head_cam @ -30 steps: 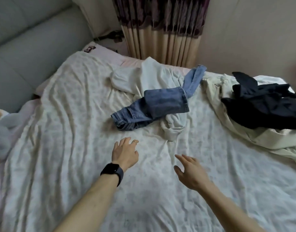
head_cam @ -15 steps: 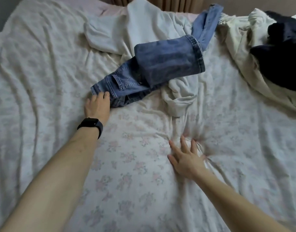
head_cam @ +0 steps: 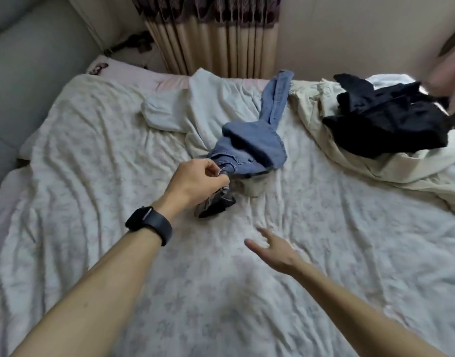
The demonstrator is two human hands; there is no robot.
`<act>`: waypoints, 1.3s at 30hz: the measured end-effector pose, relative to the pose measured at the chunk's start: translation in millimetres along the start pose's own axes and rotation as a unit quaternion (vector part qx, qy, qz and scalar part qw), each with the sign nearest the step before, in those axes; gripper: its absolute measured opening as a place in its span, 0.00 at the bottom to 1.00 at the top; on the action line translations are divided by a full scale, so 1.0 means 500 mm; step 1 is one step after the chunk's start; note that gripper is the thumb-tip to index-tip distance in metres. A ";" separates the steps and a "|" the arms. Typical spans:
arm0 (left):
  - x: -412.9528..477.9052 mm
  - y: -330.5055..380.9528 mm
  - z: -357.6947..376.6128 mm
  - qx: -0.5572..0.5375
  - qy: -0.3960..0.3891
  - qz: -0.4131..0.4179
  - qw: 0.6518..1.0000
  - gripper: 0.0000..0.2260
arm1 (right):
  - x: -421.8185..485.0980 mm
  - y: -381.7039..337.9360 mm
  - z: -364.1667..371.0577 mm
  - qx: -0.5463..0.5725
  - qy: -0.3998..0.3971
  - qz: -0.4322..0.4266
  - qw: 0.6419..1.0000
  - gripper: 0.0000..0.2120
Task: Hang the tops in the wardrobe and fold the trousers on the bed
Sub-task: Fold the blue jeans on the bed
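- White floral sheet [head_cam: 247, 318] covers the bed; the near half is bare, wrinkled cloth, with both forearms over it.
- Right hand [head_cam: 275, 251]: released, fingers spread, low over the sheet right of centre. Cannot tell whether it touches.
- Black watch [head_cam: 150, 224] on the left wrist.
- Left hand [head_cam: 195, 181]: grasping the waist end of the jeans [head_cam: 252, 148], fingers curled round bunched denim.
- Jeans sit mid-bed in a heap, one leg trailing to the far edge.
- Pale top [head_cam: 203, 106] lies under the jeans and spreads to the far left; its cuff end pokes out just near of the heap.
- Cream garment [head_cam: 324, 140] fills the far right, black garment [head_cam: 386, 122] on top of it, well apart from the jeans.
- Far edge: pink pillow [head_cam: 118, 69], then curtain [head_cam: 213, 34]. Left edge: grey padded panel [head_cam: 28, 73].
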State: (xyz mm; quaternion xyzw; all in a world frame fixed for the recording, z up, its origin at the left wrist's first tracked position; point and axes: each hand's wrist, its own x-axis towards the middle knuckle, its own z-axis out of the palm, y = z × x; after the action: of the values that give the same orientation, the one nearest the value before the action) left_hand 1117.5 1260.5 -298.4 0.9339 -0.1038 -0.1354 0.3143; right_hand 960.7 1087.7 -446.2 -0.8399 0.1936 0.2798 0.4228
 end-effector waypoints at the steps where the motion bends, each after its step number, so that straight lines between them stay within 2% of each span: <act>1: -0.042 0.051 -0.007 -0.005 -0.011 0.014 1.000 0.07 | -0.064 -0.019 -0.005 0.060 0.033 -0.013 0.998 0.45; 2: -0.075 0.094 -0.006 -0.025 -0.023 0.024 0.999 0.08 | -0.108 -0.032 -0.008 0.119 0.064 -0.032 0.990 0.43; 4: -0.152 0.172 0.003 -0.080 -0.063 0.028 0.994 0.10 | -0.208 -0.056 -0.015 0.208 0.124 -0.069 0.968 0.29; 5: -0.199 0.215 0.003 -0.102 -0.084 0.030 0.991 0.10 | -0.267 -0.065 -0.026 0.245 0.152 -0.089 0.954 0.27; 7: -0.264 0.286 0.006 -0.150 -0.119 0.034 0.981 0.10 | -0.351 -0.060 -0.040 0.288 0.209 -0.113 0.928 0.33; 9: -0.313 0.355 0.000 -0.200 -0.143 0.028 0.969 0.12 | -0.417 -0.036 -0.054 0.238 0.292 -0.090 0.922 0.36; 10: -0.342 0.399 -0.009 -0.219 -0.149 0.030 0.964 0.13 | -0.457 -0.017 -0.070 0.186 0.340 -0.067 0.919 0.35; 12: -0.378 0.473 -0.033 -0.263 -0.146 0.026 0.953 0.13 | -0.506 0.023 -0.104 0.095 0.390 -0.023 0.916 0.26; 14: -0.435 0.558 -0.057 -0.279 -0.124 0.040 0.952 0.13 | -0.584 0.082 -0.158 0.050 0.411 -0.003 0.910 0.13; 15: -0.462 0.588 -0.070 -0.275 -0.107 0.044 0.955 0.14 | -0.620 0.109 -0.183 0.030 0.426 0.001 0.904 0.11; 19: -0.571 0.666 -0.087 -0.278 -0.043 0.027 0.959 0.15 | -0.762 0.231 -0.301 -0.052 0.528 -0.032 0.847 0.08; 23: -0.693 0.682 -0.052 -0.321 0.007 -0.025 0.947 0.11 | -0.874 0.337 -0.405 0.061 0.481 -0.070 0.872 0.06; 25: -0.750 0.678 -0.017 -0.321 0.020 -0.062 0.945 0.11 | -0.942 0.363 -0.427 0.081 0.450 -0.078 0.886 0.07; 28: -0.827 0.673 0.023 -0.291 0.020 -0.106 0.951 0.11 | -1.030 0.379 -0.447 0.083 0.471 -0.127 0.869 0.05; 30: -0.874 0.669 0.027 -0.219 -0.038 -0.104 0.969 0.13 | -1.064 0.377 -0.481 0.078 0.490 -0.154 0.854 0.03; 32: -0.922 0.666 0.020 -0.105 -0.154 -0.089 0.979 0.14 | -1.083 0.376 -0.517 0.090 0.483 -0.173 0.854 0.05; 34: -0.958 0.675 0.009 0.045 -0.285 -0.068 0.955 0.14 | -1.091 0.371 -0.544 0.093 0.449 -0.194 0.867 0.04; 35: -0.968 0.685 0.008 0.128 -0.318 -0.045 0.938 0.13 | -1.094 0.369 -0.551 0.079 0.434 -0.215 0.871 0.05; 36: -0.971 0.700 0.010 0.202 -0.317 -0.011 0.926 0.13 | -1.105 0.361 -0.553 0.067 0.420 -0.246 0.871 0.08; 37: -0.973 0.723 0.015 0.248 -0.285 0.033 0.925 0.12 | -1.120 0.350 -0.553 0.067 0.407 -0.281 0.866 0.14; 38: -0.967 0.749 0.024 0.250 -0.232 0.081 0.937 0.11 | -1.141 0.330 -0.551 0.074 0.399 -0.306 0.861 0.19; 39: -0.962 0.776 0.034 0.201 -0.178 0.116 0.956 0.09 | -1.157 0.314 -0.550 0.091 0.386 -0.329 0.857 0.21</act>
State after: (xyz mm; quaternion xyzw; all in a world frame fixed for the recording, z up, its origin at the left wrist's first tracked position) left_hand 616.9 1082.4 17.5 0.9201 -0.2910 -0.2382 0.1097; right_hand 512.3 824.8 -40.4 -0.8529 0.0785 -0.2411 0.4563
